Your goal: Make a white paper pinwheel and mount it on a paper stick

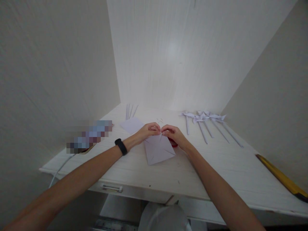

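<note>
A square sheet of white paper [159, 151], with slits running in from its corners, lies on the table under my hands. My left hand [151, 131] pinches its far corner from the left, fingers closed. From the other side my right hand [173, 134] pinches the same corner, and the fingertips of both hands nearly meet there. Partly hidden beneath my right hand and the paper is a red-handled tool [173, 143], its kind not clear. Another white paper sheet [132, 125] rests just behind my left hand.
Several paper pinwheels on sticks [204, 120] lie at the back right. Several thin rolled sticks [130, 110] are at the back left. A yellow-handled tool [280, 175] lies along the right edge. A blurred object [92, 136] with a cable sits at left. Walls enclose the table [216, 173].
</note>
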The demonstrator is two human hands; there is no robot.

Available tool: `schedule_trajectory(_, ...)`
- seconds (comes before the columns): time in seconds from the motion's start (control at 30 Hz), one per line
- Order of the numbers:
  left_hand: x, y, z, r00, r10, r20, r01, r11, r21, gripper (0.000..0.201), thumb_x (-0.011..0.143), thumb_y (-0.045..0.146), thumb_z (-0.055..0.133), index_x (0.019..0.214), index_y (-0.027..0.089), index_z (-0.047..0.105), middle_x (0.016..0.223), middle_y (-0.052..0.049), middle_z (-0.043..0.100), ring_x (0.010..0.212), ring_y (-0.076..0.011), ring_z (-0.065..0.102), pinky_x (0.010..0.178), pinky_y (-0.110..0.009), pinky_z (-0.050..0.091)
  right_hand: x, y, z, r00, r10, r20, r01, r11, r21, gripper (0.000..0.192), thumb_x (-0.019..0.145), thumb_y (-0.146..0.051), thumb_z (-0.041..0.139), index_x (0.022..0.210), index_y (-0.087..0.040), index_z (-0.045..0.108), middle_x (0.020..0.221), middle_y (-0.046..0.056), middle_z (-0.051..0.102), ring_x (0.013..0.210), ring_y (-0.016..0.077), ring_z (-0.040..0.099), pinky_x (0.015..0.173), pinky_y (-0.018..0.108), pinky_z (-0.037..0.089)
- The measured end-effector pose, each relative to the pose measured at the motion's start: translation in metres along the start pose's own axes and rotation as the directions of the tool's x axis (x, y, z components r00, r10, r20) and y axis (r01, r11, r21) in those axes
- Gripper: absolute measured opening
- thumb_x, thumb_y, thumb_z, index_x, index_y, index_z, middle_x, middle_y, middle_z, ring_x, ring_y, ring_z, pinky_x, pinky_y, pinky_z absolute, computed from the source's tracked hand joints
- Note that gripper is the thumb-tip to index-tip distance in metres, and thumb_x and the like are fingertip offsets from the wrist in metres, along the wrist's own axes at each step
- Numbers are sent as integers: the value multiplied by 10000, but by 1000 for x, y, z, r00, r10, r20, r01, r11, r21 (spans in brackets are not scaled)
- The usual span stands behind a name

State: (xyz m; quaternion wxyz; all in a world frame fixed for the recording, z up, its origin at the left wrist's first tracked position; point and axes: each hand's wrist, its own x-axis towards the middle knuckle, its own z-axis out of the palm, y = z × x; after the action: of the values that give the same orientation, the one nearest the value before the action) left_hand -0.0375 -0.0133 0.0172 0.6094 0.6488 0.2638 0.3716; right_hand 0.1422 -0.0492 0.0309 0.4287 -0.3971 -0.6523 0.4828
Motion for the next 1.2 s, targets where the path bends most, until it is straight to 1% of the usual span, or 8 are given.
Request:
schedule_trajectory(0.1,0,0,1,1000,1,3,-1,1000,-17,270,645,262,700,850,159,556,732,9,599,637,-89,551,586,-200,370,-1,0,2,1000,10,-9,-10,1000,0,160,670,-317,656,769,-198,614,553,-49,498,507,88,448,454,207,304)
schedule_trajectory(0.37,1,-2,3,999,36,6,-36,999,-34,264,649,227,709,845,150,551,677,31,577,625,-68,536,600,-189,355,3,3,4,997,-75,-4,75,997,22,204,636,-334,688,710,-184,571,684,-19,565,612,98,502,539,216,368)
schedule_trajectory(0.5,2,-5,1,998,68,13,-67,996,-65,273,659,235,711,860,159,541,698,27,597,644,-71,552,620,-192,366,2,2,7,997,-67,-41,68,997,36,221,638,-354,692,708,-188,565,657,-23,559,576,94,486,516,214,355)
schedule_trajectory(0.63,1,-7,1,998,59,-9,-60,995,-79,278,664,243,710,868,163,540,744,4,627,680,-87,575,639,-201,383,1,0,8,995,-89,-54,92,995,40,225,650,-365,687,673,-185,555,622,-25,549,547,93,477,499,216,346)
schedule_trajectory(0.8,0,-10,2,1000,21,0,-21,987,-162,302,665,242,711,891,170,524,781,-11,641,704,-104,598,654,-210,397,3,2,6,985,-155,-74,151,987,-57,194,688,-341,669,673,-181,561,607,-25,551,553,93,485,501,209,351)
schedule_trajectory(0.9,0,-11,1,1000,2,-8,-3,985,-170,332,662,260,715,914,177,516,806,-22,653,722,-121,611,672,-227,409,5,4,6,975,-203,-89,191,973,-129,191,699,-338,663,666,-176,569,621,-17,569,580,98,507,525,211,368)
schedule_trajectory(1.1,1,-7,2,1000,18,-17,-20,993,-113,297,679,282,700,898,173,531,815,-28,668,723,-130,617,670,-235,417,6,7,6,961,-242,-132,209,952,-222,160,727,-315,634,673,-177,575,646,-3,610,616,110,543,581,223,404)
schedule_trajectory(1.2,2,-7,4,997,78,-30,-78,997,-19,232,705,285,674,854,151,557,775,-28,657,702,-118,606,665,-229,417,6,8,6,956,-248,-154,206,947,-247,133,738,-288,618,682,-176,572,649,0,631,622,114,566,618,233,420)
